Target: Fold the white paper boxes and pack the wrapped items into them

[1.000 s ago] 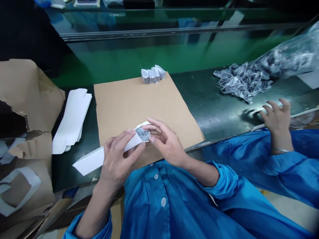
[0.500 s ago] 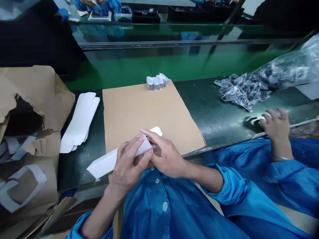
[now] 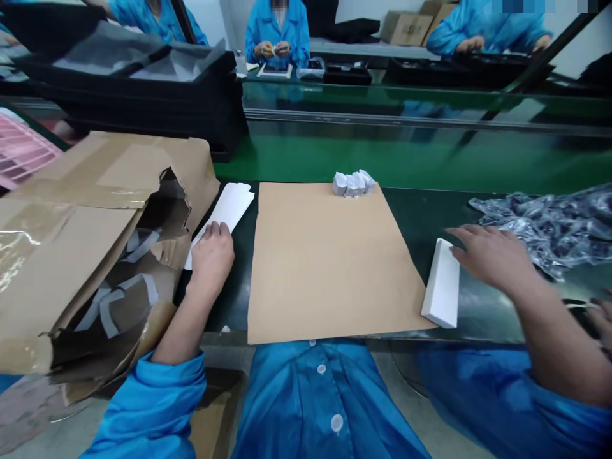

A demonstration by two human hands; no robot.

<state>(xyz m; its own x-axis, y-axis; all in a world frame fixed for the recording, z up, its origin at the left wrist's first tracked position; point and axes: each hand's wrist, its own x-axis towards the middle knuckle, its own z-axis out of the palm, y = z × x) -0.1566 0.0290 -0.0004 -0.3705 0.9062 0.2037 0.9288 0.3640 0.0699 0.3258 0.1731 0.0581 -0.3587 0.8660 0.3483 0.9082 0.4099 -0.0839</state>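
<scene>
My left hand (image 3: 213,255) is at the stack of flat white cartons (image 3: 233,207) left of the cardboard sheet, with its fingers curled onto the near part of the top carton. Part of the stack is hidden under the hand. A long white folded box (image 3: 442,287) lies at the right edge of the brown cardboard sheet (image 3: 329,268), reaching over the dark table. My right hand (image 3: 492,255) is at the box's far end, fingers stretched out over its top edge and not wrapped round it.
Several small white wrapped pieces (image 3: 354,183) sit at the sheet's far edge. Clear plastic bags with dark contents (image 3: 549,223) lie at right. A torn carton (image 3: 95,191) and a black bin (image 3: 153,95) stand at left. A co-worker's hand (image 3: 603,315) shows at the right edge.
The white box has gone from both my hands to the table at right. My left hand has moved left to the flat cartons. My right hand has moved right and opened. The view has swung left and up.
</scene>
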